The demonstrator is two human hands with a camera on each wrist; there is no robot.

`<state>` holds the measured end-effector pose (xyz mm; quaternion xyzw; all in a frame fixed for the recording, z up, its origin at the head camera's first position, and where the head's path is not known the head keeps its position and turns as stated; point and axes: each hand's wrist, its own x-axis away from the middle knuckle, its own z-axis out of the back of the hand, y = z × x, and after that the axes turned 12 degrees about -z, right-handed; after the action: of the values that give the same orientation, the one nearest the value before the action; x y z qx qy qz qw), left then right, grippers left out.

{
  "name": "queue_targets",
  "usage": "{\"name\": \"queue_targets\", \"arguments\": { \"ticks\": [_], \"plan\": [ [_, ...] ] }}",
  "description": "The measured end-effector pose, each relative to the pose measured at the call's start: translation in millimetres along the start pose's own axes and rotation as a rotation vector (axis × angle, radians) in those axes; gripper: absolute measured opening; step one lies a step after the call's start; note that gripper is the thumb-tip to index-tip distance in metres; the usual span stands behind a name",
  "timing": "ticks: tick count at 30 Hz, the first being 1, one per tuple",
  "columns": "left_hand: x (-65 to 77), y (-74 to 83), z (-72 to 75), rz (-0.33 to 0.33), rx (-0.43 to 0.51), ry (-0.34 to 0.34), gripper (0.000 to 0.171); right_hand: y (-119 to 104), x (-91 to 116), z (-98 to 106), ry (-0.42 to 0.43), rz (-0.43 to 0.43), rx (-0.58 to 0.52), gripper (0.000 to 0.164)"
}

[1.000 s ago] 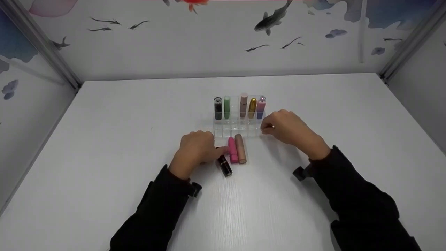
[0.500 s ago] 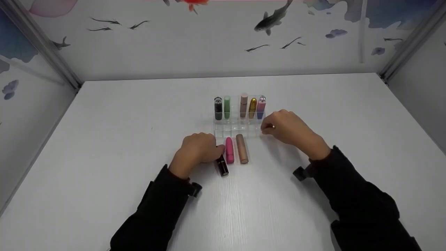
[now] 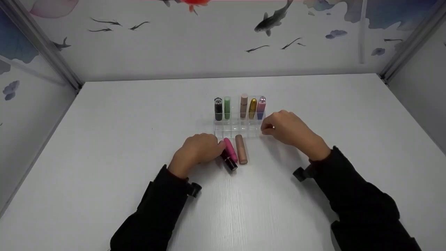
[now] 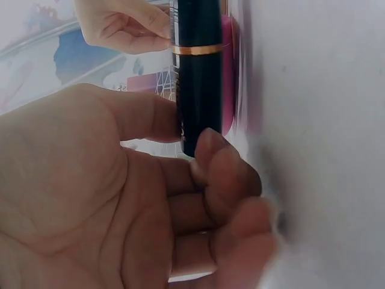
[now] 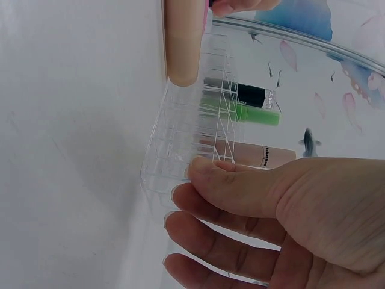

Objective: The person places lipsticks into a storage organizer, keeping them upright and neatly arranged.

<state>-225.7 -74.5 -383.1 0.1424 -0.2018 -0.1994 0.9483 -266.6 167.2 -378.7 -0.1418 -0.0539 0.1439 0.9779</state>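
Observation:
My left hand (image 3: 200, 150) pinches one end of a black lipstick tube (image 3: 229, 162) with a gold band, thumb on one side and index fingertip at the end. The tube (image 4: 198, 96) slants low over the table, its near end pointing right. Right beside it lies a bright pink tube (image 3: 230, 150), partly hidden behind it in the left wrist view. A beige-brown tube (image 3: 241, 150) lies to the right of the pink one. My right hand (image 3: 287, 127) holds the right end of a clear compartment holder (image 3: 240, 132) between thumb and index finger, other fingers loosely bent.
In the holder's back row stand a black tube (image 3: 218, 108), a green tube (image 3: 227, 107), a pinkish-beige tube (image 3: 243, 105), a gold tube (image 3: 252, 108) and a pink-and-blue tube (image 3: 261, 107). Printed panels (image 3: 209, 52) wall the white table (image 3: 122, 146).
The black tube's near end has swung right against the pink tube. The pink tube has shifted left and turned to a slant, apart from the beige-brown one at its top. My right hand stays put.

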Motion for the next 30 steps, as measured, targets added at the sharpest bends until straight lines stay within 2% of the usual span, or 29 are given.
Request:
{"name": "queue_targets", "arguments": {
  "ticks": [10,20,24,26,30],
  "plan": [
    [-5.8,-3.5,0.1,-0.07,0.166,0.079,0.048,0.8,0.0,-0.3,0.002,0.005,-0.004,0.01],
    [-8.7,-2.9,-0.2,-0.124,0.177,0.142,0.044,-0.3,-0.7,-0.6,-0.009,-0.026,0.017,0.01],
    [-8.4,-3.5,0.8,-0.118,0.22,0.149,0.045,-0.1,-1.2,-0.5,-0.016,-0.033,0.018,0.01],
    [-7.8,-3.8,1.8,-0.116,0.247,0.175,0.046,0.0,-1.4,-0.6,-0.021,-0.034,0.016,0.011],
    [-6.0,-2.9,4.3,-0.129,0.299,0.268,0.046,0.8,-1.7,-0.8,-0.025,-0.028,0.011,0.011]
  ]
}}
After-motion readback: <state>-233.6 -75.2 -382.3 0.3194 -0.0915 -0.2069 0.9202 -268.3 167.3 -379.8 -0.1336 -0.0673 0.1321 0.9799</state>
